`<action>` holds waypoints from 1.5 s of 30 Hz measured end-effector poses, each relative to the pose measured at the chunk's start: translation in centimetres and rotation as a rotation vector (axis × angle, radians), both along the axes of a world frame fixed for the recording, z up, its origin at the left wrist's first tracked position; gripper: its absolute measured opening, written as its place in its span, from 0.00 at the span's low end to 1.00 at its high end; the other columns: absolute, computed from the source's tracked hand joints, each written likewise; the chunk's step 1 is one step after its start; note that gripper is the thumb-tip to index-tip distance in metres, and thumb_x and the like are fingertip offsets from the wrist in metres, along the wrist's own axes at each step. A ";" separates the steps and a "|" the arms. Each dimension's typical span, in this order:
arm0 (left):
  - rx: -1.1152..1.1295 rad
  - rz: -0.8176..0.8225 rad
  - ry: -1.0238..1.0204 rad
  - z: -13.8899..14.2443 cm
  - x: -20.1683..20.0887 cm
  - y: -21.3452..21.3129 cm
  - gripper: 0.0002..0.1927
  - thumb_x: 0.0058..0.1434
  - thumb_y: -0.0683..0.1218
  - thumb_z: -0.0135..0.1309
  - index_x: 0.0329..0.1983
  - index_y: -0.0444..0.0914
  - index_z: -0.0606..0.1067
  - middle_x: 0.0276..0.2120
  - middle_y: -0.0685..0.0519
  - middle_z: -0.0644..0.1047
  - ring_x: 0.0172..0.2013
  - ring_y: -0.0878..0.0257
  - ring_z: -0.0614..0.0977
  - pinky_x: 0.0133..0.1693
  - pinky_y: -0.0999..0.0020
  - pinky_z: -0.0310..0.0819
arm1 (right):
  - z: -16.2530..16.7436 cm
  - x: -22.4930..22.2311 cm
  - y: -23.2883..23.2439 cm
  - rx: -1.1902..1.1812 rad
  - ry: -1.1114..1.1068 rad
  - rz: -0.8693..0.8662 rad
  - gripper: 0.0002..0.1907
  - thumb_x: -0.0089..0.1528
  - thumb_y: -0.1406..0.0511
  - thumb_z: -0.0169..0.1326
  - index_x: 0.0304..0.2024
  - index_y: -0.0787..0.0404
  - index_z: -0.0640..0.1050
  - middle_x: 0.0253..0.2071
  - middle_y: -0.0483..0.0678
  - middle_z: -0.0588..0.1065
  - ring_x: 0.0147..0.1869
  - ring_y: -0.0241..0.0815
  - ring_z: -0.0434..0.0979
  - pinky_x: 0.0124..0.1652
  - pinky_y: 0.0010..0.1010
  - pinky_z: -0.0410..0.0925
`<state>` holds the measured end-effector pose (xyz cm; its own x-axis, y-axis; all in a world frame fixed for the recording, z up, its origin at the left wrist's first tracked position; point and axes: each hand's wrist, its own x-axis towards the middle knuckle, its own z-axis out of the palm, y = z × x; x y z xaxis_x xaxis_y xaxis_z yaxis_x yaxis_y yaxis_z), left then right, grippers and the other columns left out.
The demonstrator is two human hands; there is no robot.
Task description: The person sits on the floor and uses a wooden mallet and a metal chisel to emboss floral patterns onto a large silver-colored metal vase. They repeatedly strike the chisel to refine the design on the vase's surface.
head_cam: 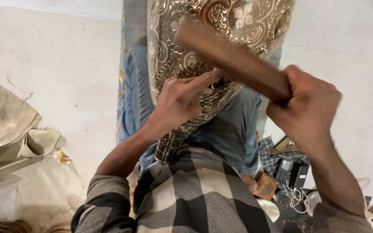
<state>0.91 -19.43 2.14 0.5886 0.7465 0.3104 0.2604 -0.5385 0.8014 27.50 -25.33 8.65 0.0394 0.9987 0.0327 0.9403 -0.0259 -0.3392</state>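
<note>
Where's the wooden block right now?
Head view, upper centre-right: the wooden block is gripped by the right hand and lies slanted across the engraved metal vase, just above the left hand.

Even, soft light – glints on the engraved metal vase (195, 56) (wooden mallet (229, 58) motion-blurred).

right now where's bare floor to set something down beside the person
The pale concrete floor is bare between the folded beige cloth bag and the blue-jeaned leg. More bare floor lies beyond the right hand gripping the brown wooden mallet. It is crowded by the checked cloth with black phones and white cable, and the lap holds the engraved metal vase.
</note>
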 end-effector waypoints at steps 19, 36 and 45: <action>0.113 -0.064 0.062 -1.2 0.1 1.2 0.37 0.50 0.28 0.47 0.65 0.41 0.72 0.56 0.48 0.83 0.26 0.67 0.81 0.19 0.74 0.72 | -3.1 0.9 -1.7 0.053 0.714 -0.071 0.05 0.60 0.74 0.61 0.33 0.68 0.76 0.26 0.42 0.72 0.31 0.26 0.68 0.35 0.23 0.62; 0.068 -0.162 0.155 -0.9 0.1 2.5 0.41 0.50 0.31 0.50 0.69 0.47 0.70 0.40 0.52 0.86 0.17 0.71 0.76 0.17 0.72 0.69 | -3.5 -1.0 -2.9 0.093 1.056 -0.282 0.07 0.59 0.73 0.62 0.32 0.65 0.75 0.23 0.41 0.71 0.25 0.29 0.69 0.26 0.24 0.61; 0.133 -0.176 0.152 -0.5 0.3 3.0 0.42 0.49 0.32 0.52 0.69 0.50 0.69 0.39 0.54 0.86 0.18 0.71 0.76 0.19 0.70 0.69 | -3.9 -1.7 -3.7 0.203 0.391 -0.152 0.14 0.53 0.78 0.61 0.41 0.68 0.76 0.26 0.47 0.70 0.30 0.34 0.67 0.34 0.27 0.63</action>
<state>1.22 -16.38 1.59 0.7533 0.5866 0.2973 0.2650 -0.6845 0.6792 25.83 -29.02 4.77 0.2327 0.9556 0.1809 0.7319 -0.0496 -0.6796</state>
